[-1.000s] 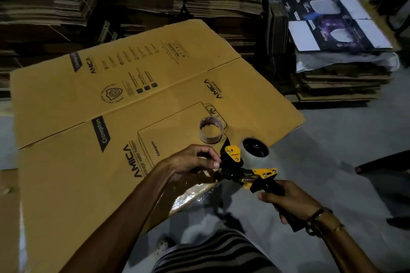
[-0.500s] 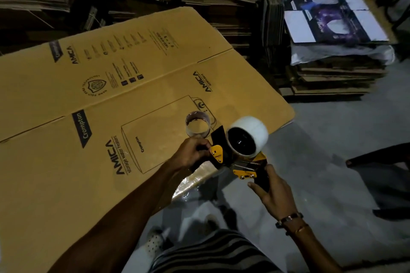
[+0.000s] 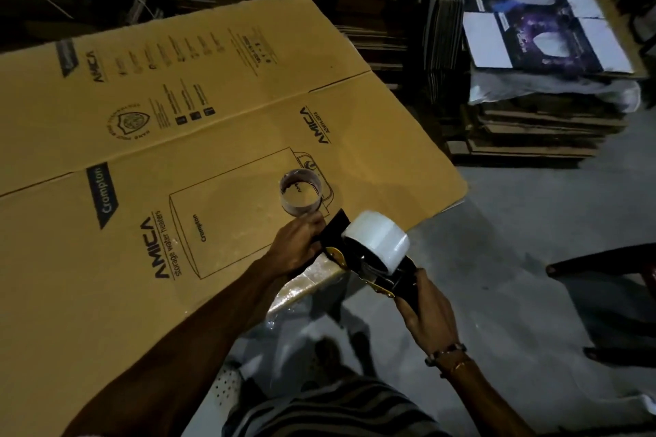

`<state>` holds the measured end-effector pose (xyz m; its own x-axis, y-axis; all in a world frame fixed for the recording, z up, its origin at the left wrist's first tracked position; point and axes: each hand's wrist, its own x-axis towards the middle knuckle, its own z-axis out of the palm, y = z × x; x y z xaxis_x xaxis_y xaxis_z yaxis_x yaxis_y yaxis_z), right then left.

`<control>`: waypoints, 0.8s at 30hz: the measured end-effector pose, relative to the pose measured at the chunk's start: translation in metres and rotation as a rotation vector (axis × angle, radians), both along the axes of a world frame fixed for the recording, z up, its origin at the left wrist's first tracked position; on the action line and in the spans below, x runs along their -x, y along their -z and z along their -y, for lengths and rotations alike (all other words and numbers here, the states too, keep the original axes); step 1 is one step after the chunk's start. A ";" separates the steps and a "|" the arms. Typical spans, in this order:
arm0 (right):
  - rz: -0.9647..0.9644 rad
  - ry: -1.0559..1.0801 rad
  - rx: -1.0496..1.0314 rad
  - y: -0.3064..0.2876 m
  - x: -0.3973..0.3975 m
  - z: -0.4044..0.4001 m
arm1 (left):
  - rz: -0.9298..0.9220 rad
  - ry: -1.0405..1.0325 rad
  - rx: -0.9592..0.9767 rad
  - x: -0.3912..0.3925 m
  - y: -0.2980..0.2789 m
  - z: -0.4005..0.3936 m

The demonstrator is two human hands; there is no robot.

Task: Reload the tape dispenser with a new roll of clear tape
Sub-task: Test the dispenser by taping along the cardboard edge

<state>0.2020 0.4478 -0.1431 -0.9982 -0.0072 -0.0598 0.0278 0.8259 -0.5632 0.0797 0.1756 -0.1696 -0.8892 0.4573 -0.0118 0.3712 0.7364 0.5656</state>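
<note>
Over flattened carton [image 3: 177, 188] | white tape roll [image 3: 381, 245] on dispenser [image 3: 358, 259] | both hands' fingers clamped on dispenser

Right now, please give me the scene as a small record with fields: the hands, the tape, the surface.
left hand: grips the front end of the tape dispenser
right hand: holds the dispenser handle
new roll: white, sits on the dispenser
empty core: stands on the flattened carton, apart from the hands
tape threaded: cannot tell
</note>
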 end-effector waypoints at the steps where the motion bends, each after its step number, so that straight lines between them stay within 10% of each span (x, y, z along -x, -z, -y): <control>1: 0.026 0.020 0.017 0.003 0.001 -0.001 | -0.008 0.017 0.003 0.001 -0.002 0.000; 24: 0.376 0.467 0.475 0.051 0.015 0.009 | -0.174 0.263 0.480 -0.056 0.008 -0.016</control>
